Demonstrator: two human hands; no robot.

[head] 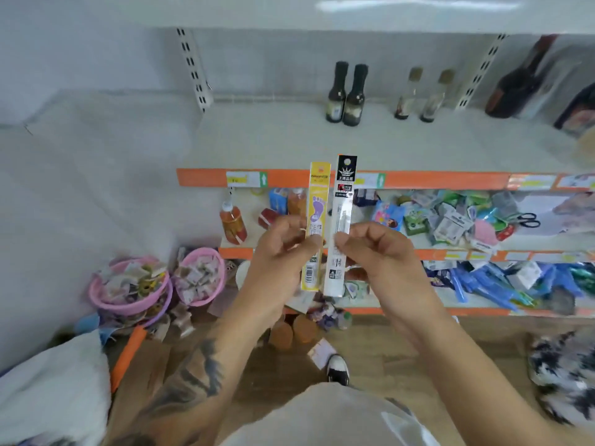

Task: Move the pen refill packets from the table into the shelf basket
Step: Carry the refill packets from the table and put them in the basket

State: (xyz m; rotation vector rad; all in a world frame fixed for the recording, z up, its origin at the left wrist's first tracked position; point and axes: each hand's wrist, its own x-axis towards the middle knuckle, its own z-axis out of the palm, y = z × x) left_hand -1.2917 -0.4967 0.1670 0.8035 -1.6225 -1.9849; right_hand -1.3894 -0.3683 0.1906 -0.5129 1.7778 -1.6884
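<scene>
The premises were a shop aisle with a wood-look floor [380,352] and a white shelving unit [289,140] edged in orange price strips [450,180]. Two dark bottles [346,93] and two clear bottles [421,96] stood upright on the top shelf; the lower shelves held loose, jumbled small goods, including scissors [526,219]. Two pink baskets [135,284] of wrapped items sat on the floor at the left, beside the unit.

The left hand [280,252] pinched a yellow packet [315,226] between thumb and fingers, held upright in front of the shelf edge. The right hand [376,249] likewise pinched a white packet with a black header [340,226], upright and just beside the yellow one.

The yellow packet bore a purple footprint graphic and a barcode near its foot. The black header carried a crown emblem and Chinese characters, which were not legible. Price-tag print was blurred.
</scene>
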